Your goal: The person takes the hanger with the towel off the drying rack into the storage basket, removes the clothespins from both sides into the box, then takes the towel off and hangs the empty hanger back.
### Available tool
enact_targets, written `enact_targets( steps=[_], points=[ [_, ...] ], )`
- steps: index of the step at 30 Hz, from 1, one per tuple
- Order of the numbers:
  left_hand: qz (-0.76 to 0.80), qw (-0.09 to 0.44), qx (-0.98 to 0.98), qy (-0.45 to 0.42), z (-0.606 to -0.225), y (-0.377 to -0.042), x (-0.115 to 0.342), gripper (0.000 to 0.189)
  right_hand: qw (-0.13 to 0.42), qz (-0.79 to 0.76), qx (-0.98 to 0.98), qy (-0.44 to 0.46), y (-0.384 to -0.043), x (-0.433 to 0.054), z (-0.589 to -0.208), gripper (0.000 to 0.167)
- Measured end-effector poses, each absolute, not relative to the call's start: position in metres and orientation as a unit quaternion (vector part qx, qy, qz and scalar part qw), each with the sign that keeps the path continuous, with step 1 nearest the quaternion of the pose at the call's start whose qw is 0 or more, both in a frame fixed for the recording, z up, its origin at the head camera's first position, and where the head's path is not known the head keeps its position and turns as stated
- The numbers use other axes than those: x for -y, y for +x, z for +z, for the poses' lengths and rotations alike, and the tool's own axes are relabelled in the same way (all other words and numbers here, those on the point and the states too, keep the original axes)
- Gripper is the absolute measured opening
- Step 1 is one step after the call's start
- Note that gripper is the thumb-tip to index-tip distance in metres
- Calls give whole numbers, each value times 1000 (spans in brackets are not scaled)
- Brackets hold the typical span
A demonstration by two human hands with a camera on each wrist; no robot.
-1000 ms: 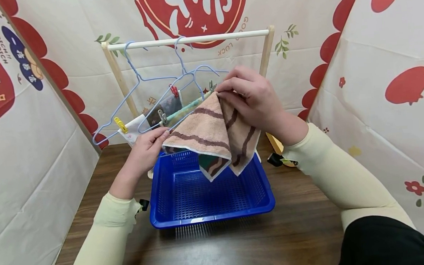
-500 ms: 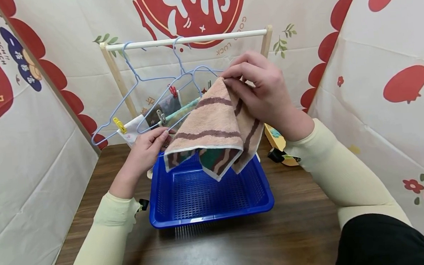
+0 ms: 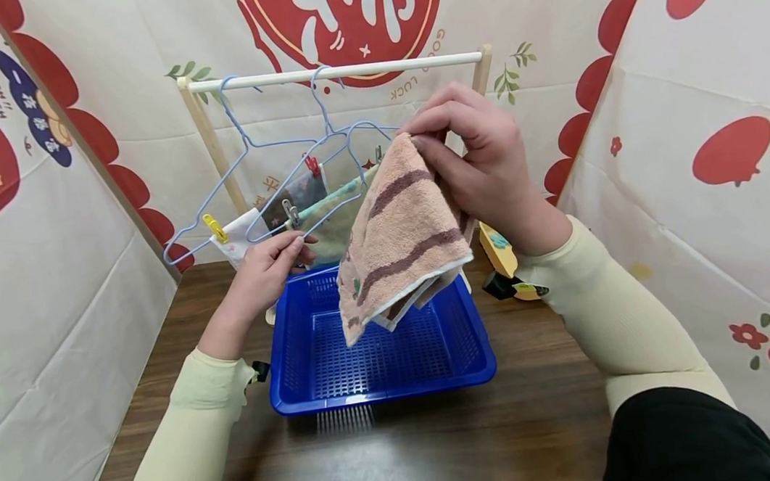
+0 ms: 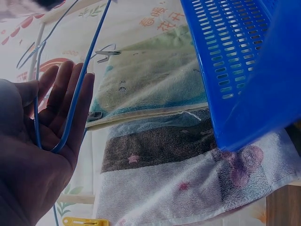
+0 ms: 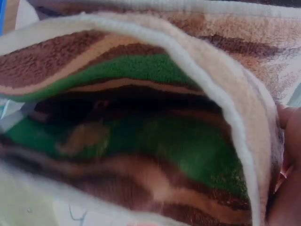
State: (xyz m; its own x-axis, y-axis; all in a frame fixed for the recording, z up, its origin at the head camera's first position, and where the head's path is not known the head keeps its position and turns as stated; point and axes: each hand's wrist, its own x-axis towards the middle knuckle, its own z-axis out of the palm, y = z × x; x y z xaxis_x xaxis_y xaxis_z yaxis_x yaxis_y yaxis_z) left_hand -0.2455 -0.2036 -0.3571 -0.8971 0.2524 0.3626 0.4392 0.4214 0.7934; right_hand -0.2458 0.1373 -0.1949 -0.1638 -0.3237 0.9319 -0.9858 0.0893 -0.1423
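In the head view my left hand (image 3: 265, 272) pinches the lower corner of a light blue wire hanger (image 4: 96, 37), whose wire crosses my palm in the left wrist view. My right hand (image 3: 486, 166) pinches the gathered top of a peach towel (image 3: 400, 225) with brown stripes and white edging. The towel hangs folded over the blue basket (image 3: 383, 397), to the right of my left hand. Its green and brown patterned inner face fills the right wrist view. Part of the held hanger is hidden behind the towel.
Behind my hands stands a wooden rack with a white bar (image 3: 389, 67). Two blue hangers hang there, with clipped towels below, one by a yellow clothespin (image 3: 214, 227). Something yellow (image 3: 498, 249) lies on the table behind my right wrist. Printed cloth walls surround the table.
My right hand has moved up and right with the towel. The towel's left corner has swung away from my left hand and the cloth has turned. My left hand stays in place.
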Motion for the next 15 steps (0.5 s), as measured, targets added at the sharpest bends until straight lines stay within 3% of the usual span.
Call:
enact_targets(
  steps=[7,15],
  points=[
    [-497,95,837,-206,-357,-246,204,35,304,486,615,541,-248,-132,-212,19],
    [-493,99,840,-204,-357,-247,203,35,223,441,640,588,-253,-119,-247,22]
  ],
)
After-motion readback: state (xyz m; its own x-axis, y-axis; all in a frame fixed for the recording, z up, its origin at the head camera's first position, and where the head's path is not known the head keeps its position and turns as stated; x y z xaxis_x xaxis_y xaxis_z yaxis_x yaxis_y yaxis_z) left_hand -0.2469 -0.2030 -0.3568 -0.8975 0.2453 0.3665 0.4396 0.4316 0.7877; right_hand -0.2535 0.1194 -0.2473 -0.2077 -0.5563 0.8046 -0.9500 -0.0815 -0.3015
